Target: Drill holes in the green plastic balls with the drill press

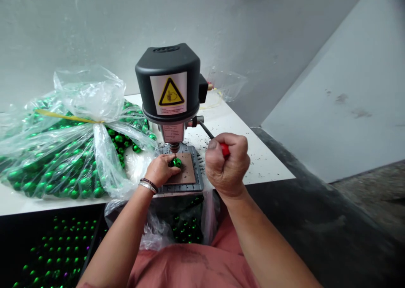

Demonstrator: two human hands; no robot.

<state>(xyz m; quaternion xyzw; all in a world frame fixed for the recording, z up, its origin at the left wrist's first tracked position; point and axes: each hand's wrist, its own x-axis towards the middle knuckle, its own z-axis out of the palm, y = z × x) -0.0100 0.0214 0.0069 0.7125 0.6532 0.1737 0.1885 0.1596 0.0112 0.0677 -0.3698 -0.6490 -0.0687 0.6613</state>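
Note:
A dark grey drill press [167, 85] stands on the white table, with a yellow warning triangle on its front. Under its bit, a shiny green ball [176, 163] rests on a brown board [188, 174]. My left hand [160, 169] pinches the ball from the left, its fingertips close beside the bit, which reaches down to the ball's top. My right hand [228, 161] is wrapped round the red knob [225, 149] of the press's lever [206, 129], to the right of the machine.
A large clear bag of green balls [63, 153], tied with a yellow strip, covers the left of the white table [268, 161]. Dark shavings lie around the press base. Below the table edge are a black tray of green balls [63, 245] and an open plastic bag [186, 224] holding more.

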